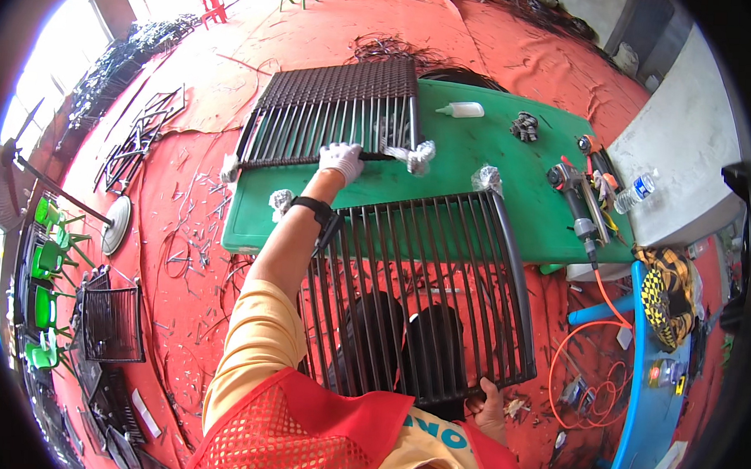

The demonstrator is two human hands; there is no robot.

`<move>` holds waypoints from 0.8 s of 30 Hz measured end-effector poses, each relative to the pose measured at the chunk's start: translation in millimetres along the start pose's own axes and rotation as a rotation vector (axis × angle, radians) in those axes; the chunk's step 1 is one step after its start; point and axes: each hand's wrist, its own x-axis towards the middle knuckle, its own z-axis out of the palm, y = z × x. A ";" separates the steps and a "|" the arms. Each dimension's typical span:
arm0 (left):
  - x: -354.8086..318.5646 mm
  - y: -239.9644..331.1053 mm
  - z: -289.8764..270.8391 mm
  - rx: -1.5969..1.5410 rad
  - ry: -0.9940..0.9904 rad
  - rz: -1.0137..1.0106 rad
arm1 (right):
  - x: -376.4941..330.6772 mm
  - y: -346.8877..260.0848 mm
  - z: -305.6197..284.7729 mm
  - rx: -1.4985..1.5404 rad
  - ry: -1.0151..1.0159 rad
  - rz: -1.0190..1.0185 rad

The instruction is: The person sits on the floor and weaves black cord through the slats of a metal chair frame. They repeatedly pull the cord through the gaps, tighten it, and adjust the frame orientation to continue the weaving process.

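My left hand (341,161), in a white glove, reaches forward and curls over the near edge of a dark brown frame (335,88). That frame lies on the green table; its far part is woven with strips, while its near part shows bare bars. A second frame of dark parallel bars (416,261) leans between the table edge and my lap, with no weaving on it. Near its lower right corner, my bare right hand (491,412) grips the bottom edge, thumb on top. Clear plastic wrap (487,179) covers some of the frame ends.
On the green table (508,227) lie a white squeeze bottle (462,110), dark coiled strips (524,126), a power drill (573,204) and a water bottle (635,194). An orange hose (557,365) trails down beside a blue bench (655,410). Scraps litter the red floor.
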 end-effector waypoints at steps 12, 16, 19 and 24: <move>-64.3 63.6 7.1 0.132 0.120 -0.091 | -8.8 13.7 -11.3 0.083 -0.009 0.058; -114.0 79.0 21.8 -0.232 0.108 0.044 | -13.4 11.9 -7.4 -0.023 0.014 -0.022; -151.4 92.0 34.0 -0.155 0.377 0.125 | -16.2 11.9 -4.6 -0.098 0.056 -0.069; -193.4 104.7 47.6 -0.197 0.351 0.164 | -16.3 24.6 -1.5 -0.087 0.160 -0.170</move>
